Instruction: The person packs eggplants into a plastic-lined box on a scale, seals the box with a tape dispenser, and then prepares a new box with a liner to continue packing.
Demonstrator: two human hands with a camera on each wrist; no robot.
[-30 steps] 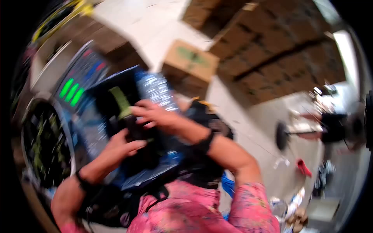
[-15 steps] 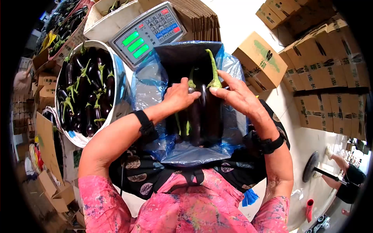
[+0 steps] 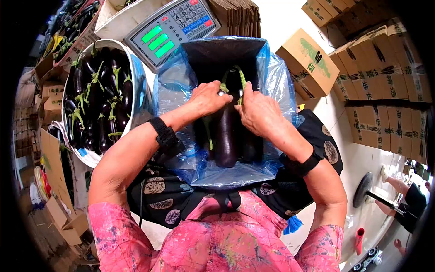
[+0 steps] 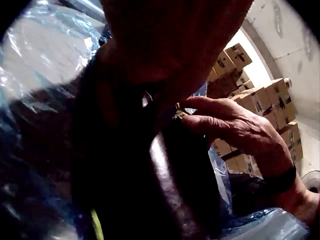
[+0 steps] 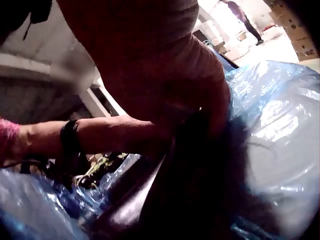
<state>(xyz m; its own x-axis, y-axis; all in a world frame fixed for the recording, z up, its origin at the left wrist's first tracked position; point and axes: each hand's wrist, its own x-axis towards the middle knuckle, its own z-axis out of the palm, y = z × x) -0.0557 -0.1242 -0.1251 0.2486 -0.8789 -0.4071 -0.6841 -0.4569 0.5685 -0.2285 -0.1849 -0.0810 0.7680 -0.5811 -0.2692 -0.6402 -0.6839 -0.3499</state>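
Two long dark eggplants lie side by side in a box lined with a blue plastic bag [image 3: 222,179]. My left hand [image 3: 209,99] grips the stem end of the left eggplant [image 3: 226,140], thumb on its near side. At the top of the right eggplant [image 3: 252,147], my right hand [image 3: 260,113] holds it by the cap, beside its curved green stem [image 3: 241,78]. Another green stem [image 3: 209,133] shows along the box's left side. In the left wrist view the right hand [image 4: 235,122] has its fingertips at a green cap; the left palm shades much of the eggplants.
A white tub [image 3: 129,50] of eggplants stands at the left. Behind it is a scale [image 3: 174,31] with lit green displays, near flattened cardboard [image 3: 235,16]. A printed carton [image 3: 308,63] and stacked cartons [image 3: 376,77] stand at the right.
The head view was blurred and turned a second ago. Since half a second ago, my right hand has moved left and closer to my left hand, and the right eggplant's stem leans further left.
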